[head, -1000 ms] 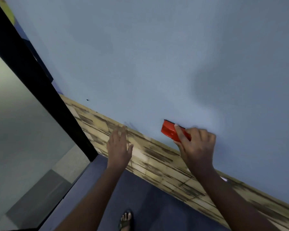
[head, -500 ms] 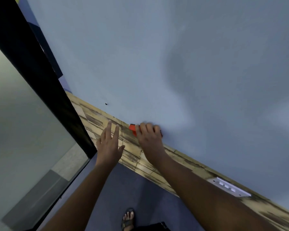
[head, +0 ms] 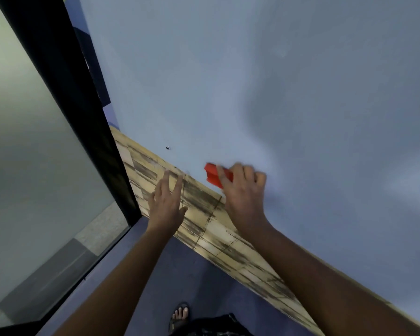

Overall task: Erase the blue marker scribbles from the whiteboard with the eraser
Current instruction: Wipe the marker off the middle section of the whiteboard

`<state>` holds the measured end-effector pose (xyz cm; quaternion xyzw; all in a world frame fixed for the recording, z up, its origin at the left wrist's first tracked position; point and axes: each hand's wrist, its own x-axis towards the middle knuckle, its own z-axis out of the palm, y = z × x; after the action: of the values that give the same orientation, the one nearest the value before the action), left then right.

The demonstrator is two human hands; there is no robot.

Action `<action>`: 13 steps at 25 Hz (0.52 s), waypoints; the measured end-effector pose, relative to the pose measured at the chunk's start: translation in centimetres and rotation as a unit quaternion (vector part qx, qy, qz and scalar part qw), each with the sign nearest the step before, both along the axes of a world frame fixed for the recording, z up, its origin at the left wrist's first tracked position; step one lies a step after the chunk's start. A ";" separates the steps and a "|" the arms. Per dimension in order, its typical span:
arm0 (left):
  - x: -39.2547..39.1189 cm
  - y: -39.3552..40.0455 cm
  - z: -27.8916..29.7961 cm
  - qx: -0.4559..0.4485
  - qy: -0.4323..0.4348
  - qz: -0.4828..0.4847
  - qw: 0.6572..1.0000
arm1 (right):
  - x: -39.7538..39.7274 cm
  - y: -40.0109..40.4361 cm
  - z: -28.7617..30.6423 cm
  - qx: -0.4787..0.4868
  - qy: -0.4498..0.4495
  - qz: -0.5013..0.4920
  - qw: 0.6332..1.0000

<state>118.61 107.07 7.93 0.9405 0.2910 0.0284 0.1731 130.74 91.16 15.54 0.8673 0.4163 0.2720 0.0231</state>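
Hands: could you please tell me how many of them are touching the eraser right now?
1. The right hand grips the red eraser against the whiteboard; the left hand rests open on the wooden trim, apart from it.

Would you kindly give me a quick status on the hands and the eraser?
Right hand grips red eraser against whiteboard. Left hand open, over wood-pattern strip. No blue scribbles discernible; nothing obstructing.
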 end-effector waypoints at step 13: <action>-0.9 3.7 1.6 -0.004 0.024 0.068 0.997 | -0.1 7.5 3.1 -0.092 0.017 0.054 0.994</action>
<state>117.73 110.78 9.55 0.9182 0.3588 0.0164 0.1672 130.65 98.69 18.60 0.8422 0.4863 0.2182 0.0813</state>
